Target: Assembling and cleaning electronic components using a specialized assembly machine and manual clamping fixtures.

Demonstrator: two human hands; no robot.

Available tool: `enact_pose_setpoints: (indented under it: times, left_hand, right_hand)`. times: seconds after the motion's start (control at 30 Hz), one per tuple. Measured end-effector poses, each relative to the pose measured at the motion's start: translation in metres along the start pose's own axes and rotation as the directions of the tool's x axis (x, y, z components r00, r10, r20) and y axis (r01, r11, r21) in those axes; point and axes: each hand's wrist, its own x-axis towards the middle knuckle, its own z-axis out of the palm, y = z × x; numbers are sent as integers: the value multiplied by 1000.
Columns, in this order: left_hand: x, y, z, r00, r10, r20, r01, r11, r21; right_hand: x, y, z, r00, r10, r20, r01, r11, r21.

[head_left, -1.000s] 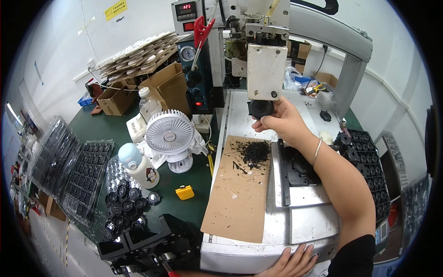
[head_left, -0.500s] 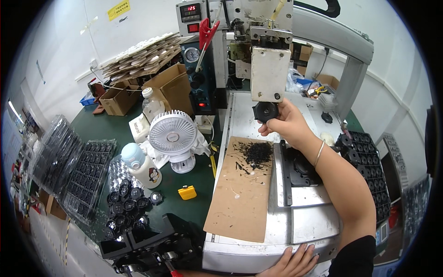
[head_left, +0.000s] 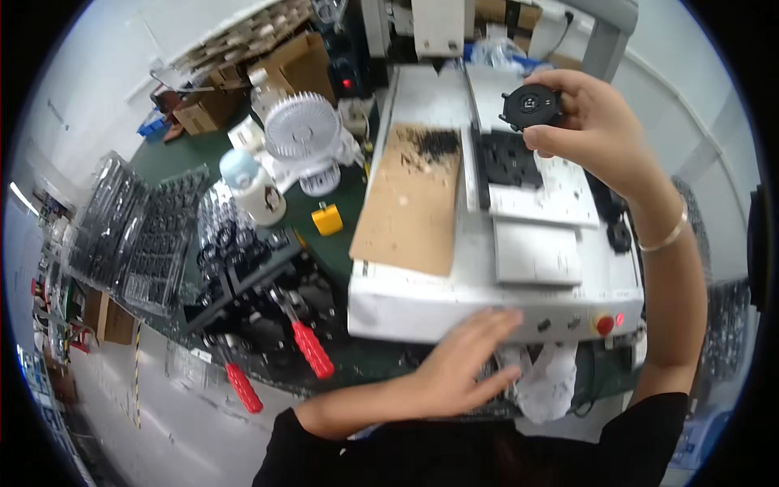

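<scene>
A round black watch case [head_left: 518,114] with short lugs is pinched between the thumb and fingers of my right hand [head_left: 596,122], held up above the machine bed. Its face toward me carries a small square window and tiny metal contacts. Below and to the left of it lies a black fixture block [head_left: 510,161] on a white plate. My left hand [head_left: 464,369] is open and a little blurred, fingers stretched out at the front panel [head_left: 406,316] of the machine. It holds nothing. A red push button [head_left: 604,325] sits on that panel, right of my left hand.
A brown board [head_left: 410,219] with black scraps [head_left: 438,144] lies on the bed's left. Further left are a white fan [head_left: 304,130], a bottle [head_left: 256,191], a yellow block [head_left: 327,219] and a clamp fixture with red handles [head_left: 312,349]. Clear trays [head_left: 154,268] stand beyond.
My right hand has drawn the watch case away from under the press head, to the right. My left hand has lifted its fingers and shifted along the front panel. The view has tilted downward.
</scene>
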Motion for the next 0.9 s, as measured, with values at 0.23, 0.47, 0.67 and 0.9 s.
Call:
enact_pose_setpoints:
  times: [0.23, 0.47, 0.67, 0.9]
  left_hand:
    - [-45, 2, 6, 801, -424, 421, 242, -415, -877]
    - [-111, -4, 13, 584, -808, 84, 92, -36, -995]
    - [-134, -22, 33, 506, -861, -44, 247, 194, -950]
    - [-138, -24, 39, 438, -894, -88, 284, 231, -930]
  right_hand:
    - [-187, 19, 109, 926, -274, 259, 307, 947, -97]
    - [-266, 88, 163, 982, -85, 167, 97, 993, -65]
    - [-293, 115, 206, 995, -74, 71, 89, 967, -239]
    - [-290, 116, 212, 978, -185, 100, 209, 901, -381]
